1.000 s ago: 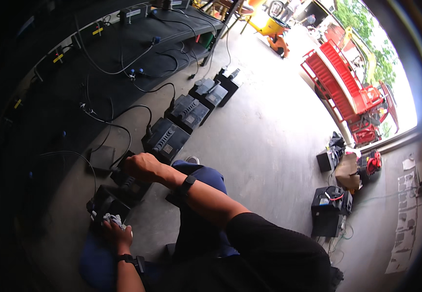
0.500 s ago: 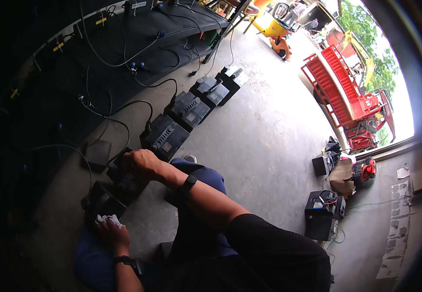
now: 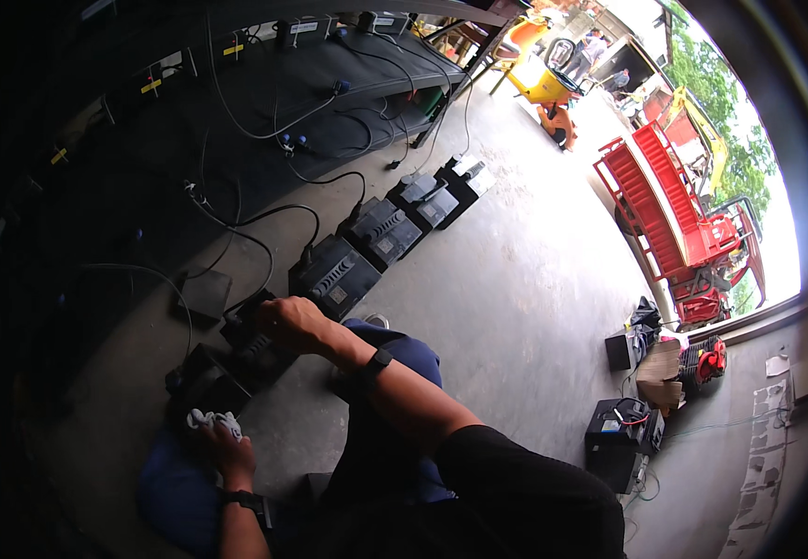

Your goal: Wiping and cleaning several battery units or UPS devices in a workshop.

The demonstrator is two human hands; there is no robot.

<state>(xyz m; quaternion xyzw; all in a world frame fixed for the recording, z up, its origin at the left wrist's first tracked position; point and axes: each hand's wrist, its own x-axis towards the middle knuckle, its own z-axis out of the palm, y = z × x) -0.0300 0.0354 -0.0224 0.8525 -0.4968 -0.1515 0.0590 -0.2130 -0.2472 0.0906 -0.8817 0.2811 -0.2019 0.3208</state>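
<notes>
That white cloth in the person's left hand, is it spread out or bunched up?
Bunched up: the white cloth is a crumpled wad gripped in the left hand.

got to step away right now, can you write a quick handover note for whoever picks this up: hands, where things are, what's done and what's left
Left hand: closed on a crumpled white cloth, beside a black box-shaped battery on the concrete floor.
Right hand: resting on top of the next black battery; grip not clear.
Further black batteries stand in a row beyond, cables running to the dark shelf.
Done: cannot tell which are wiped.
Left: probably the rest of the row.
</notes>
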